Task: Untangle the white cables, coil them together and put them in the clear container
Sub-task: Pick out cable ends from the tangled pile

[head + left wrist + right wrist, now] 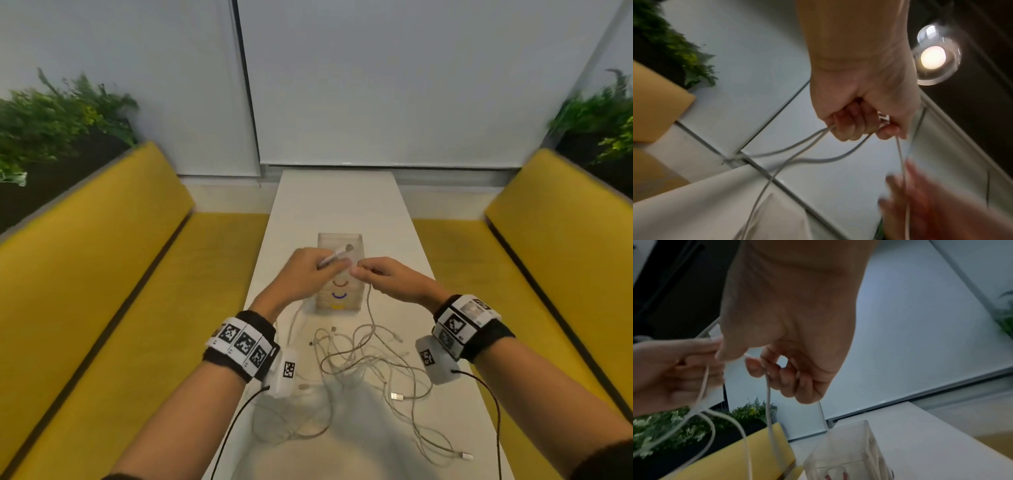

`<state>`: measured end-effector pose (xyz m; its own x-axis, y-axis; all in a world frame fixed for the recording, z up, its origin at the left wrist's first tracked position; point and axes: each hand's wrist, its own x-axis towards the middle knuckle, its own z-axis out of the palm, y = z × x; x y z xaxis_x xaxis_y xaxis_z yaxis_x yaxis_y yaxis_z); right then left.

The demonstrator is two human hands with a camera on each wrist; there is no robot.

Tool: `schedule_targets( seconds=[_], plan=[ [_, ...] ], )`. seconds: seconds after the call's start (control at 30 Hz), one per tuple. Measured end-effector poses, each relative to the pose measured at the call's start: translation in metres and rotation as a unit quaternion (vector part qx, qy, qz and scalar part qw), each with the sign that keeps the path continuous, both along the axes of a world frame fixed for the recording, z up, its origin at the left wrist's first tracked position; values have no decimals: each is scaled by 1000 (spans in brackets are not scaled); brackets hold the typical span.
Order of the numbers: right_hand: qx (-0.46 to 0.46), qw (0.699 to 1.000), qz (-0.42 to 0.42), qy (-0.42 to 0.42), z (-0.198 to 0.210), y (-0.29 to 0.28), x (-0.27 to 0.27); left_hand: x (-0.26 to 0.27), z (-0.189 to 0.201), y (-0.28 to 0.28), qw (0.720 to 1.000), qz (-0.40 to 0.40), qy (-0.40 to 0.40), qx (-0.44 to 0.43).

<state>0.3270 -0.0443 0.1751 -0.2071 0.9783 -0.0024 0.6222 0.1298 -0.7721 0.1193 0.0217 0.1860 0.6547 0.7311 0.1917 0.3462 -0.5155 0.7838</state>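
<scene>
A tangle of white cables (356, 358) lies on the white table (339, 198), in front of the clear container (337, 303). Both hands are raised over the container. My left hand (337, 264) grips several cable strands (797, 147), and a plug end (340, 254) sticks out past its fingers. Just to its right, my right hand (359, 271) pinches one cable (768, 402) between thumb and forefinger (753, 365). That cable hangs down to the tangle. In the right wrist view the container (849, 449) stands below the hand with coloured items inside.
Yellow benches (113, 291) (555, 260) run along both sides of the narrow table, with plants (51, 120) behind them. Loose plug ends (397, 396) (467, 455) lie near the front right. Black wires (236, 425) trail from both wrist cameras.
</scene>
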Motion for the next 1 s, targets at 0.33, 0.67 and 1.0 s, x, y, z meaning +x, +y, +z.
schedule_targets(
  seconds=[0.33, 0.67, 1.0],
  plan=[
    [7, 999, -41, -25, -33, 7, 27, -55, 74, 19, 949, 168, -262, 52],
    [-157, 974, -87, -138, -32, -3, 79, -71, 78, 2, 978, -15, -187, -88],
    [-436, 832, -69, -336, -30, -20, 114, -70, 89, -10, 929, -239, -59, -275]
  ],
)
